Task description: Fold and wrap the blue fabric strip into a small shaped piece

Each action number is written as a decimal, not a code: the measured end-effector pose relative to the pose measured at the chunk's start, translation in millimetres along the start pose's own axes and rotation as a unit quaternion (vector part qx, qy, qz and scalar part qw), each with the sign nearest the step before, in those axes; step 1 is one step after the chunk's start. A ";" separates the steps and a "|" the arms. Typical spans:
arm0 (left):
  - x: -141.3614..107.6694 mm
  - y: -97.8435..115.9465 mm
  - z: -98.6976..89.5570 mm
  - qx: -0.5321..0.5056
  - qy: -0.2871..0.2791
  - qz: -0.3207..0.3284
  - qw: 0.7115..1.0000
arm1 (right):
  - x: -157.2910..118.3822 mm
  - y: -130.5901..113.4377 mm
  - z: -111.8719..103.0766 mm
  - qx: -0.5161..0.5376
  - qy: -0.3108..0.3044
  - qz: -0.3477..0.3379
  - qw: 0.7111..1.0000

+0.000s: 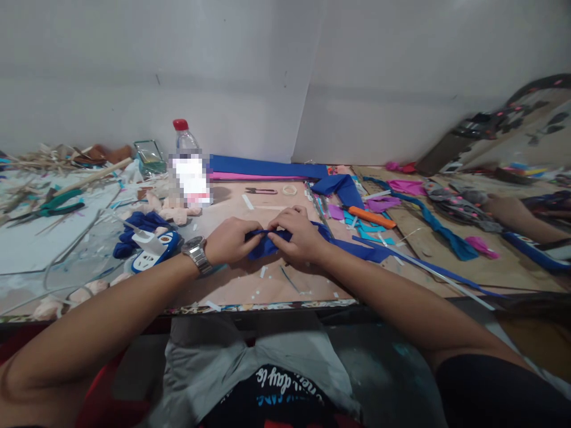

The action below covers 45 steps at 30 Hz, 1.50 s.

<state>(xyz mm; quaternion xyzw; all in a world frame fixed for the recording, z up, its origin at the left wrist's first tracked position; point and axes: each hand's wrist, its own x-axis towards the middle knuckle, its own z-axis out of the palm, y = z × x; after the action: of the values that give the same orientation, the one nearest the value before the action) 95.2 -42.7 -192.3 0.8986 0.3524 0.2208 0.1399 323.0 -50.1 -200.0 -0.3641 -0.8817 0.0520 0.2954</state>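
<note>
My left hand (pixel 231 241), with a metal watch on its wrist, pinches one end of a blue fabric strip (pixel 263 247) just above the table. Close beside it, my right hand (pixel 298 236) grips the same strip between thumb and fingers. The cloth is gathered between both thumbs, and a longer blue length (pixel 363 251) trails off to the right behind my right wrist. Thread snips (pixel 261 191) and a roll of tape (pixel 289 190) lie beyond my hands. An orange utility knife (pixel 372 217) rests to the right among coloured scraps.
On the left are a power strip (pixel 154 252), dark blue fabric pieces (pixel 134 229), green-handled pliers (pixel 57 205) and a red-capped bottle (pixel 185 137). A blue fabric band (pixel 267 166) runs along the wall. At right are a teal strip (pixel 439 223), a dark flask (pixel 450 142) and another person's arm (pixel 517 217).
</note>
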 end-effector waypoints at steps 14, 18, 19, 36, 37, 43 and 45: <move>2.4 -3.2 3.0 -0.220 -0.055 -0.073 0.971 | -0.1 -1.9 -0.1 0.013 0.038 -0.010 0.999; 2.9 -7.5 6.3 -0.285 -0.057 -0.084 0.953 | -0.2 -2.7 -0.4 0.014 0.043 -0.013 0.999; 3.1 -8.6 7.2 -0.299 -0.055 -0.084 0.949 | -0.3 -2.8 -0.4 0.013 0.047 -0.017 0.999; -0.2 -1.1 2.2 -0.037 0.022 -0.002 0.999 | -0.8 -2.7 1.4 -0.012 0.033 0.004 0.999; -0.2 -1.2 2.5 -0.022 0.023 0.004 0.999 | -0.5 -3.4 1.4 -0.013 0.029 0.005 0.999; -0.1 -3.1 3.7 0.009 0.024 0.028 0.999 | 1.1 -5.6 2.3 -0.018 -0.001 0.001 1.000; 0.0 -3.2 3.9 0.015 0.022 0.024 0.999 | 1.2 -4.8 3.0 -0.015 -0.008 0.005 1.000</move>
<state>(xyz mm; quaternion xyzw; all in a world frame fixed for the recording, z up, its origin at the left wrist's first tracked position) 95.3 -40.8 -196.9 0.9038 0.3367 0.2384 0.1135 317.7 -52.3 -200.3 -0.3724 -0.8830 0.0427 0.2825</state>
